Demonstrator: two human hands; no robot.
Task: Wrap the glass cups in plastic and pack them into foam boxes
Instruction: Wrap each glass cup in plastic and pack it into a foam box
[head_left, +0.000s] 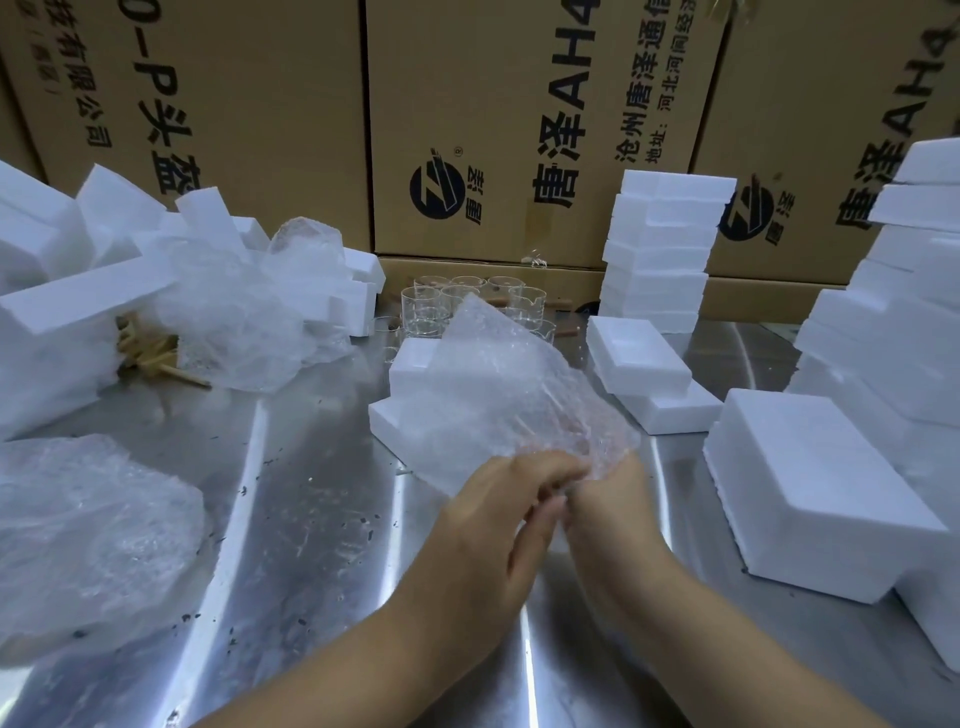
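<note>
Head view. Metal table (311, 519): bears everything. Foam boxes (810, 483): white, stacked right, heaped left. Plastic sheet (509, 384): clear, crinkled, held above table centre, long axis rising from the hands to a far peak. Left hand (493, 525), right hand (615, 519): side by side, fingers curled, pinching the sheet's near corner. Glass cups (457, 299): clear, upright, clustered behind the sheet.

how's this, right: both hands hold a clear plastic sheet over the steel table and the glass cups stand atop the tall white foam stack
No: in the head view the clear glass cups stand on the steel table, left of the tall white foam stack. The left hand and right hand do hold the clear plastic sheet.
</note>
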